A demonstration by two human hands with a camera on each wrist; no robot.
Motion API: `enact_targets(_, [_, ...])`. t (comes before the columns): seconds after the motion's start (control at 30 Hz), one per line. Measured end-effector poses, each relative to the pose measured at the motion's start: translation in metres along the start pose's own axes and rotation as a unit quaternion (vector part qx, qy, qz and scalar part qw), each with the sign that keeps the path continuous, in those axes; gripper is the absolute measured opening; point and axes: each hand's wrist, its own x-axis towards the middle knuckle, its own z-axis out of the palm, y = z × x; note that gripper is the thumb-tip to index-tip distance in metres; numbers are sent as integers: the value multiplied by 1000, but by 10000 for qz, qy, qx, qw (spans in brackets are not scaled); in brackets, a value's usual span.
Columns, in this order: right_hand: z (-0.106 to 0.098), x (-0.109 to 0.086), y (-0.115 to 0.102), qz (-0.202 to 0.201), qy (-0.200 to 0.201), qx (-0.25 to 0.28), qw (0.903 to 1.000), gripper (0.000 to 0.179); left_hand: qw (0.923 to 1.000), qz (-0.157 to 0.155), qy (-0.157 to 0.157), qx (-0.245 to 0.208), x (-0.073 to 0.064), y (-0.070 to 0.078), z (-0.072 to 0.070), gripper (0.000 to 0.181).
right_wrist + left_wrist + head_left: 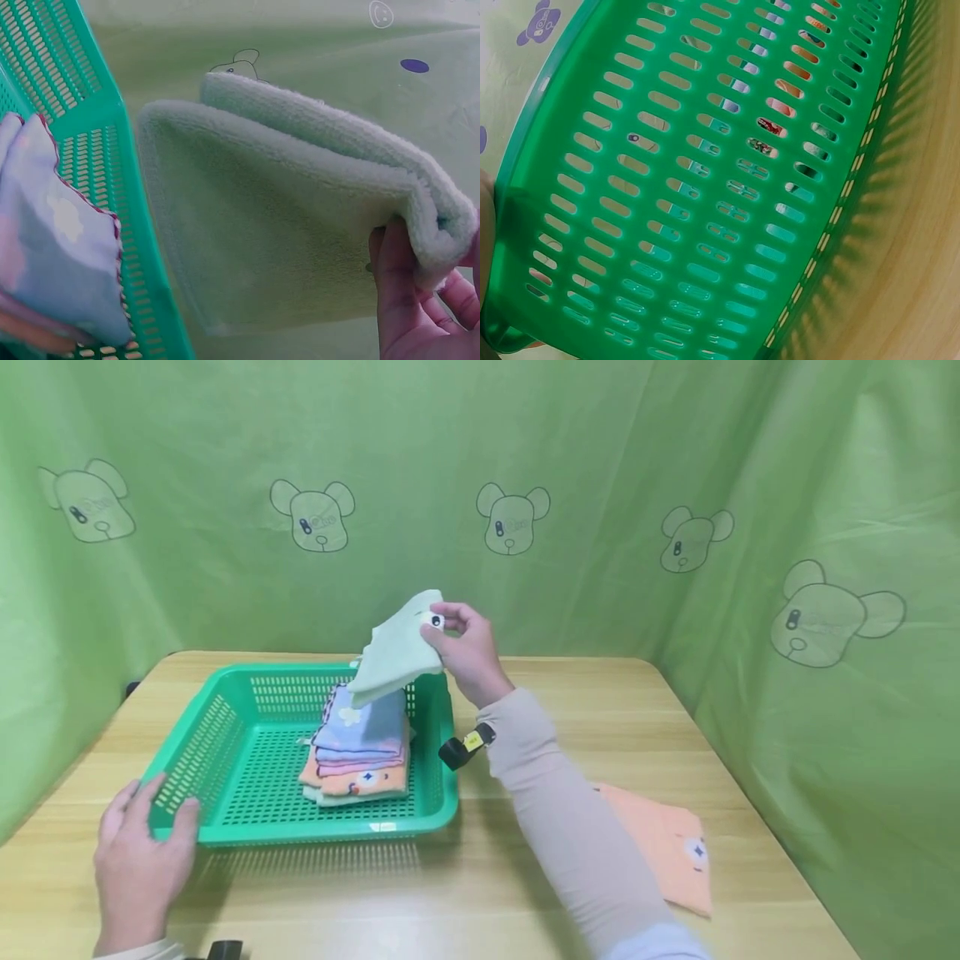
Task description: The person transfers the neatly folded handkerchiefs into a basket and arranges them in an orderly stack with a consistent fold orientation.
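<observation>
My right hand [468,652] pinches a folded pale green towel [397,647] by its right edge and holds it above the right part of the green plastic basket [262,835]. In the right wrist view the towel [270,202] shows thick folded layers between thumb and fingers. Below it in the basket lies a stack of folded cloths, a blue one with a white flower [375,722] on top and an orange one [356,781] lower down. My left hand [142,856] rests at the basket's near left corner, thumb and fingers spread about the rim.
A folded orange towel [675,847] with a printed face lies on the wooden table [600,702], right of the basket and partly behind my right forearm. A green curtain [420,468] with bear-head outlines hangs behind the table and along its sides.
</observation>
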Motion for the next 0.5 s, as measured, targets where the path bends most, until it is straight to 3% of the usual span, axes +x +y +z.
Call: enact_targets(0.5, [41, -2, 26, 264, -257, 324, 9988, 32, 10000, -42, 9, -52, 1, -1, 0, 60])
